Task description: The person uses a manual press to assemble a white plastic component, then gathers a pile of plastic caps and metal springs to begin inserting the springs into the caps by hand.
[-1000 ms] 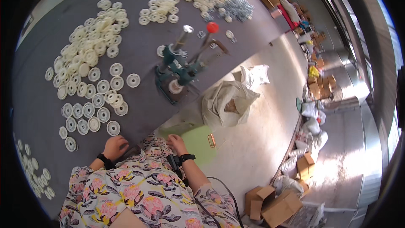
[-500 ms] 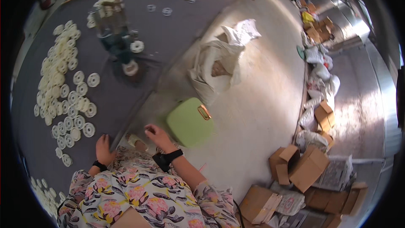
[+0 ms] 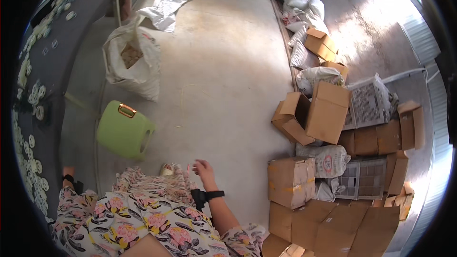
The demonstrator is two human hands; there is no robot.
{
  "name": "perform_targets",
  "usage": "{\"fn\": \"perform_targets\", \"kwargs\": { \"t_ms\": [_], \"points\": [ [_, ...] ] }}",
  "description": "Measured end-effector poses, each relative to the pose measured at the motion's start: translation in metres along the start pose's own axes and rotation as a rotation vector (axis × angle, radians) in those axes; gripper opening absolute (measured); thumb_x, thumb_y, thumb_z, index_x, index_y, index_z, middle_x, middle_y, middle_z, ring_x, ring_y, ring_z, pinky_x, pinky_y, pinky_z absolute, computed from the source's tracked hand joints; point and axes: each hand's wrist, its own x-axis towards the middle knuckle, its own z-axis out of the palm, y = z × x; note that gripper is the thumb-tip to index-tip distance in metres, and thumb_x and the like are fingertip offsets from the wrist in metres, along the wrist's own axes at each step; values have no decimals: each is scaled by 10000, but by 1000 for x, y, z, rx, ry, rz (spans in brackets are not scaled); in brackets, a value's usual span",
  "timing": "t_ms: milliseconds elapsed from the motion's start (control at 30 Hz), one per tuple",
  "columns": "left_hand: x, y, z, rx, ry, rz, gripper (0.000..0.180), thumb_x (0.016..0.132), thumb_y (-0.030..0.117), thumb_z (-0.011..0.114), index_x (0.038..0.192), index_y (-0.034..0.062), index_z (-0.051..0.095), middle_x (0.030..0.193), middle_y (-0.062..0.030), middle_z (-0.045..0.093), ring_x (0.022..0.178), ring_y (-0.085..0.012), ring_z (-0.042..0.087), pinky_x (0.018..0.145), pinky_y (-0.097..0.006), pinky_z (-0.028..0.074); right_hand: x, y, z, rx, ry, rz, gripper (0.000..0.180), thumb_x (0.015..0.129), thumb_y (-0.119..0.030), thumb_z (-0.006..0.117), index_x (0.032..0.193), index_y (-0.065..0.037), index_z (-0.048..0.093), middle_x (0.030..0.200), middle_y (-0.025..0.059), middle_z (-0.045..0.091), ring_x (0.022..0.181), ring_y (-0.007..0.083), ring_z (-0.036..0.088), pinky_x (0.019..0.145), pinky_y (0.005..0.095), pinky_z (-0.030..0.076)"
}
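Observation:
My right hand (image 3: 205, 173) hangs over the concrete floor in front of my flowered dress. Its fingers are apart and loosely bent, and I see nothing in them. A dark band with a black block sits on that wrist. At the far left, my left hand (image 3: 68, 171) is by the edge of the dark-covered table (image 3: 56, 114); its fingers are too small and foreshortened to make out. Many pale ring-shaped discs (image 3: 34, 165) lie on the table beyond that hand. Ahead of my legs stands a light green stool (image 3: 121, 131) with a copper-coloured handle opening.
An open white woven sack (image 3: 143, 69) with brownish contents stands beyond the stool, a crumpled white sack (image 3: 166, 7) behind it. Cardboard boxes (image 3: 328, 112), filled bags (image 3: 328, 161) and grey grilles (image 3: 364, 178) line the right side.
My view has swung right, so the table moved to the left rim and more boxes show. My right hand now hangs farther right of the stool. The bottle-like device on the table is out of sight.

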Motion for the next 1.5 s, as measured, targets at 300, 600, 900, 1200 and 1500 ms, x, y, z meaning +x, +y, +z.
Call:
{"fn": "perform_targets", "kwargs": {
  "t_ms": [300, 600, 900, 1200, 1500],
  "points": [
    [-108, 273, -78, -76, -755, 837, 411, 775, 359, 619, 1041, 47, 632, 970, -136, 655, 891, -246, 621, 796, -354, 476, -88, -10, 5, 619, 348, 227, 353, 898, -250, 508, 1139, 7, 510, 983, 145, 604, 840, 225, 616, 719, 323, 507],
    [-152, 316, -119, 147, -802, 833, 380, 806, 364, 560, 904, 11, 661, 889, -160, 659, 830, -278, 622, 763, -355, 473, -116, 16, -16, 220, 129, 314, 335, 881, -273, 527, 1116, -36, 558, 956, 94, 631, 809, 161, 620, 682, 274, 486],
    [-175, 344, -154, 73, -693, 824, 391, 766, 380, 571, 846, 10, 668, 847, -189, 649, 821, -330, 617, 742, -391, 478, -163, 127, -61, 729, 387, 655, 456, 856, -275, 514, 1212, -4, 427, 1102, 211, 554, 924, 340, 601, 710, 430, 502],
    [-169, 430, -178, -338, -471, 807, 395, 784, 320, 611, 1031, 12, 592, 974, -170, 632, 909, -295, 601, 789, -362, 465, -59, -17, -56, 481, 194, 333, 383, 901, -221, 432, 1213, 1, 419, 1154, 220, 524, 1034, 358, 554, 812, 457, 488],
    [-141, 376, -147, -98, -383, 359, 489, 693, 450, 603, 867, -4, 657, 838, -206, 642, 842, -336, 612, 775, -402, 470, -66, -375, -40, 437, -466, -459, 186, 890, -137, 467, 1005, 6, 499, 1119, 196, 539, 1012, 302, 559, 885, 421, 449]
  ]
}}
